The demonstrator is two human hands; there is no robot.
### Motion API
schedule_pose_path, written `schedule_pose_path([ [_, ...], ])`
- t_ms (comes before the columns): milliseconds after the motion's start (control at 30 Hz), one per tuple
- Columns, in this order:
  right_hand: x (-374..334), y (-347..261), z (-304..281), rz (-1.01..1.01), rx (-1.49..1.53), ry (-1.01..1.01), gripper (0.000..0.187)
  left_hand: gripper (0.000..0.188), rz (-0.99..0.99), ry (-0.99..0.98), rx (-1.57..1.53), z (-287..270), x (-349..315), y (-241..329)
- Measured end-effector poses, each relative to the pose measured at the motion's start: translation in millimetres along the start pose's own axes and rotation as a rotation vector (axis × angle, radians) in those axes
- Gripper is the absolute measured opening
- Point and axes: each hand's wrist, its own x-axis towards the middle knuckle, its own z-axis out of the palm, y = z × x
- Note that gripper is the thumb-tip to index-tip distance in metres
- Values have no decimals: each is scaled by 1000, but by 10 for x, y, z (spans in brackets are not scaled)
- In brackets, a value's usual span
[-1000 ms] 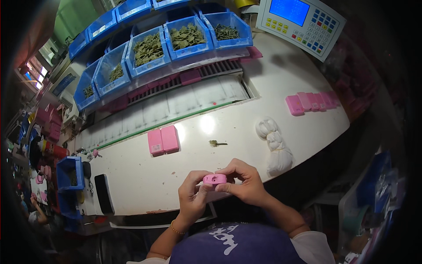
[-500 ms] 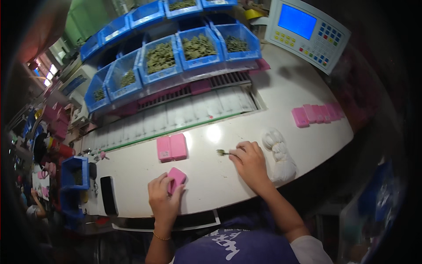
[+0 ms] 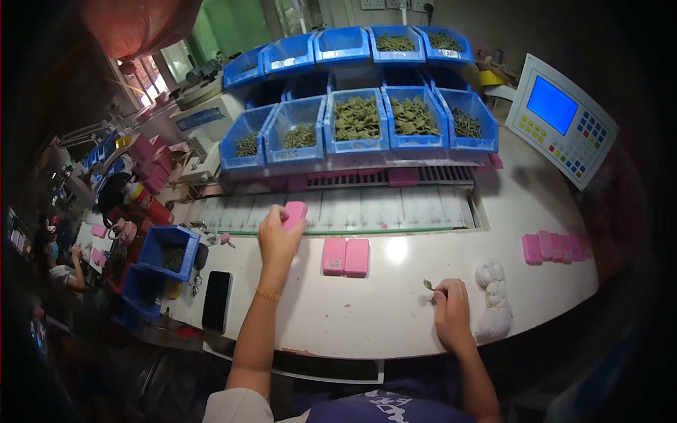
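My left hand (image 3: 278, 243) is closed around a small pink box (image 3: 295, 211), raised over the near edge of the pale slatted strip. Two more pink boxes (image 3: 345, 256) stand side by side on the white table, to the right of that hand. Nearer to me, my right hand (image 3: 453, 315) pinches a small green leaf-like piece (image 3: 428, 284) between thumb and fingers. Just right of it lies a knotted bundle of white thread (image 3: 495, 299), apart from the hand.
Blue bins (image 3: 356, 123) with dry green pieces stand in two rows at the back. A control panel (image 3: 562, 116) rises at right, above a row of pink boxes (image 3: 553, 248). At left lie a black phone (image 3: 217, 302) and blue bins (image 3: 169, 250); a person sits beyond.
My left hand has moved away from me with the pink box, out to the slatted strip. My right hand keeps the green piece near the thread bundle. The view has shifted.
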Motion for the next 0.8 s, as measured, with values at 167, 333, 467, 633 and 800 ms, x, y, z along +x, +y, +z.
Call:
schedule_pose_path([
  [167,10,-38,26,22,47,-16,3,35,16,54,408,404,337,-470],
  [333,13,6,7,-3,5,-20,3,38,-58,-12,248,263,537,-494],
  [467,21,31,12,176,163,-20,2,32,139,-44,460,-18,1089,-1291],
  [633,844,-420,317,36,220,-269,25,45,-136,-487,360,-137,1531,-1564],
  [800,1941,-703,1496,-185,539,-510,31,70,-88,-632,281,17,1790,-2474],
])
